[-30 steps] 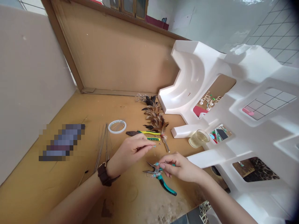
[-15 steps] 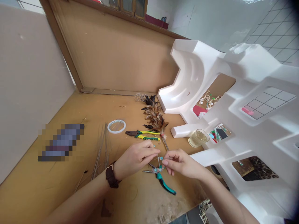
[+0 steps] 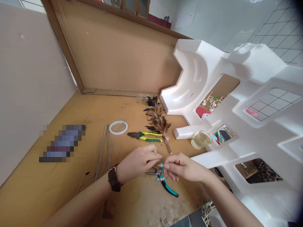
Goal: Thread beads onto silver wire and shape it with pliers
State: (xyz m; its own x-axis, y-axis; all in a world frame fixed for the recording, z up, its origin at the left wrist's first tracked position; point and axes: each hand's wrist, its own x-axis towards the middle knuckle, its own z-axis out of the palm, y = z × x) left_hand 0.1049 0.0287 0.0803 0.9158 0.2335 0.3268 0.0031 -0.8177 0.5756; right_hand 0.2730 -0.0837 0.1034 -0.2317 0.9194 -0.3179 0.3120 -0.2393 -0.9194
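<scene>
My left hand point(image 3: 142, 159), with a dark watch strap on the wrist, pinches a thin strand between thumb and forefinger. Just right of it my right hand point(image 3: 181, 167) is closed, thumb and forefinger at a light-blue bead point(image 3: 161, 165). Below the fingers hangs a beaded strand point(image 3: 161, 179) of blue and clear beads, over the teal-handled pliers point(image 3: 168, 188) lying on the table. How the strand runs between the fingertips is too fine to make out. Beyond my left hand lie yellow-and-green pliers point(image 3: 145, 136).
A feather duster point(image 3: 156, 115) lies behind the hands. Thin wires point(image 3: 104, 148) and a white ring-shaped roll point(image 3: 110, 129) are to the left. A glass of pale liquid point(image 3: 201, 140) stands beside a large white moulded plastic piece point(image 3: 189, 91) on the right. A cardboard panel point(image 3: 118, 53) rises behind.
My right hand has lowered slightly, and the blue bead has come down and left with it. The hanging beaded strand has dropped lower over the teal-handled pliers. My left hand has barely shifted.
</scene>
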